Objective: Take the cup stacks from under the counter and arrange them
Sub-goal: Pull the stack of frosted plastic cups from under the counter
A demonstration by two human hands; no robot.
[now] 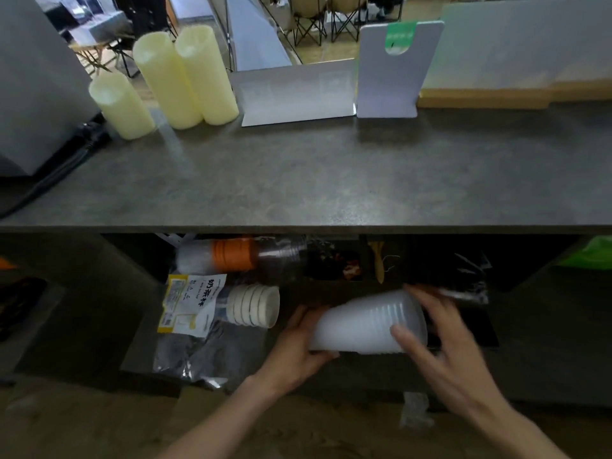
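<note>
A short stack of frosted white plastic cups [362, 323] lies on its side below the counter edge, held between both hands. My left hand [298, 346] grips its narrow bottom end. My right hand [440, 336] wraps the wide rim end, thumb on the front. Three tall cream cup stacks [178, 77] stand upside down at the back left of the grey counter [314, 180]. Under the counter lie a bagged stack of white paper cups [253, 305] with a yellow label, and a stack with orange and clear cups [245, 255].
A grey machine [36, 84] with black cables stands at the counter's left end. White sign stands [394, 71] and a cardboard box [496, 94] line the back. Dark bags and clutter fill the shelf under the counter; something green [592, 253] shows at the right.
</note>
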